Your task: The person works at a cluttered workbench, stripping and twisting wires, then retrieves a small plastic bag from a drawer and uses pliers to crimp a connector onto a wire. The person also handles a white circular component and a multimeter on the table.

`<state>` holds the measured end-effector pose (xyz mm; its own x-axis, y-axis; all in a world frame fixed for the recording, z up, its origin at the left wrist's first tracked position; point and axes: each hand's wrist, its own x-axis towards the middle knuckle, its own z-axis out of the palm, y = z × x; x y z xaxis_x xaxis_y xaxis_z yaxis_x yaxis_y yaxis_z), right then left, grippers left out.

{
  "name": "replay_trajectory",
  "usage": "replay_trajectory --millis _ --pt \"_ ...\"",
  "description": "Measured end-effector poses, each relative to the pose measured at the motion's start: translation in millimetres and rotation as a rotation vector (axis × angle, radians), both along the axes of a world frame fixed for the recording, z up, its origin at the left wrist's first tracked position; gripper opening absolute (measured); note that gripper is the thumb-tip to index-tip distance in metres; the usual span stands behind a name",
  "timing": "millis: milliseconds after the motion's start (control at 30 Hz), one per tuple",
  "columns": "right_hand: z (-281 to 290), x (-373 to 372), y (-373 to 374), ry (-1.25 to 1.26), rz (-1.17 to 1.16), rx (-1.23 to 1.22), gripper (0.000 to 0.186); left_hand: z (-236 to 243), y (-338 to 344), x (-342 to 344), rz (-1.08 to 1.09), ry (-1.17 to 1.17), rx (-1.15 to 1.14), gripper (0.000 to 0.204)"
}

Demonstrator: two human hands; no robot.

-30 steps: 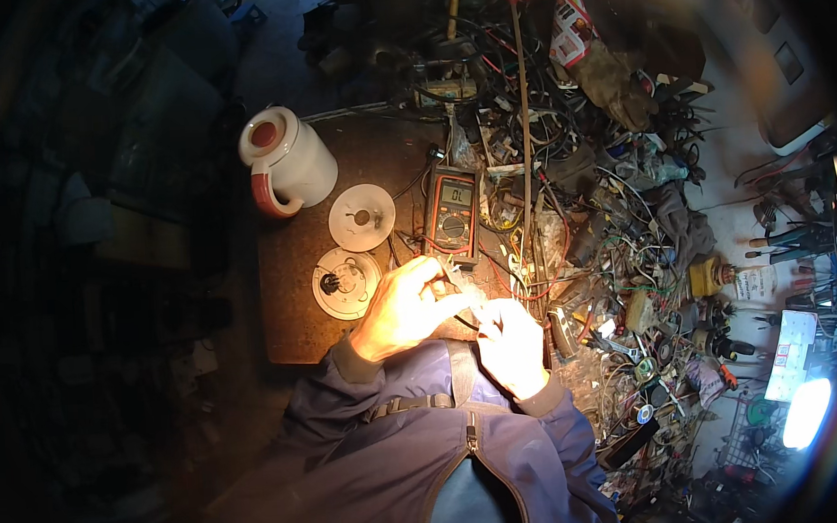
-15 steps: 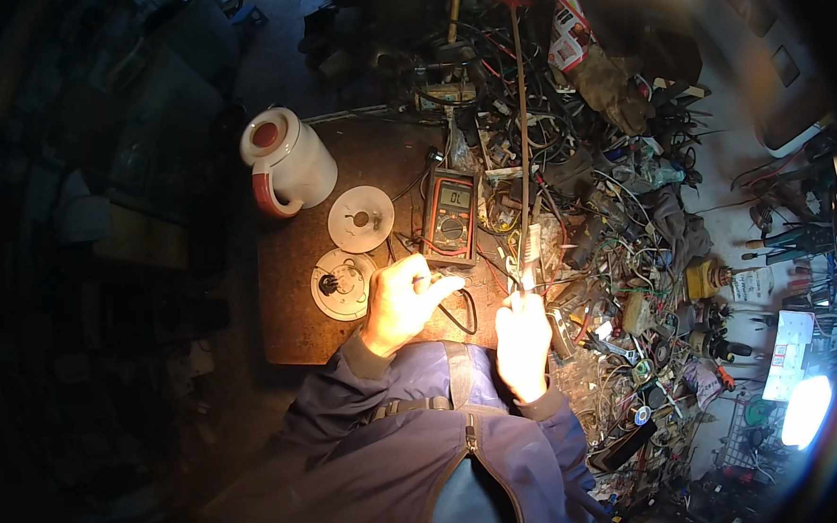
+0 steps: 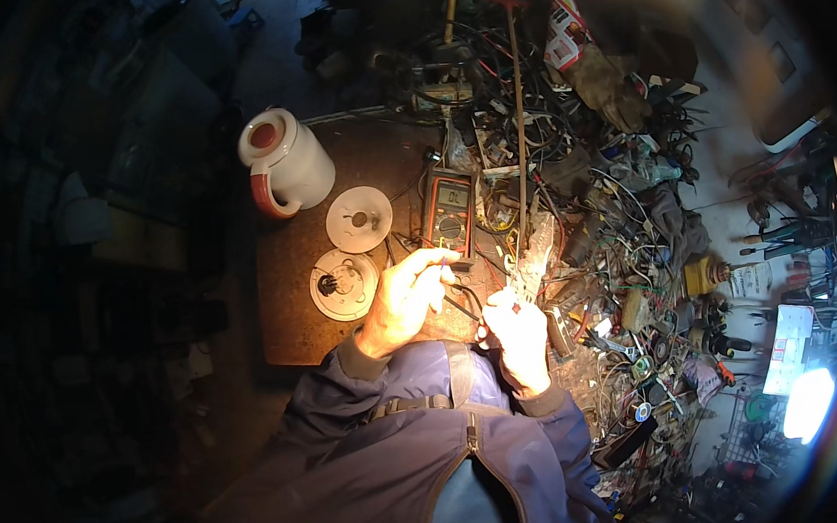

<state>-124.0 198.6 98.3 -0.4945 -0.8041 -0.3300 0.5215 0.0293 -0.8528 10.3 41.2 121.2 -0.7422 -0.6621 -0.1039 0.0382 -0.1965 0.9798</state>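
Observation:
My left hand is closed, its fingertips pinching the end of a black cord, with a thin yellow-green wire showing above the fingers. The cord loops from there toward my right hand. That hand is closed round a tool whose kind glare hides; a bit of red shows at the fingers. A pale, bright shape extends above the right hand, too washed out to name. Just beyond my left hand lies a multimeter with a red-edged case. Left of it are a round white base with a black connector and a pale disc.
A white electric kettle with red handle parts stands at the far left of the brown table. A dense heap of wires, parts and scrap fills the right side. A bright lamp glows at the right edge.
The left fingers have shifted on the cord, and the yellow-green wire now shows. The right hand has turned and lowered slightly, and the bright shape above it leans right.

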Motion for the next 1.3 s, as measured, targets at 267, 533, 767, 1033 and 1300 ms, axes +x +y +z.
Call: replay_trajectory --millis 267,533,767,1033,1300 --pt "36.3 -3.9 -43.7 0.960 -0.030 0.000 0.020 12.9 9.2 -2.6 -0.071 -0.007 0.002 0.046" --pt "28.2 -6.2 -52.5 0.675 -0.047 -0.017 0.026 12.6 9.8 -1.0 -0.102 -0.108 0.005 0.023" --pt "21.0 -9.7 -47.1 2.269 0.017 0.361 0.014 -3.0 10.3 -3.5 0.033 0.094 0.198 0.018" --pt "21.4 -7.3 -52.2 1.993 0.024 0.221 0.014 0.5 12.0 -8.6 0.132 -0.025 0.091 0.016" --pt "-5.8 -10.0 -44.1 0.917 0.087 0.214 0.021 14.7 10.2 -7.2 -0.039 -0.197 -0.234 0.016"
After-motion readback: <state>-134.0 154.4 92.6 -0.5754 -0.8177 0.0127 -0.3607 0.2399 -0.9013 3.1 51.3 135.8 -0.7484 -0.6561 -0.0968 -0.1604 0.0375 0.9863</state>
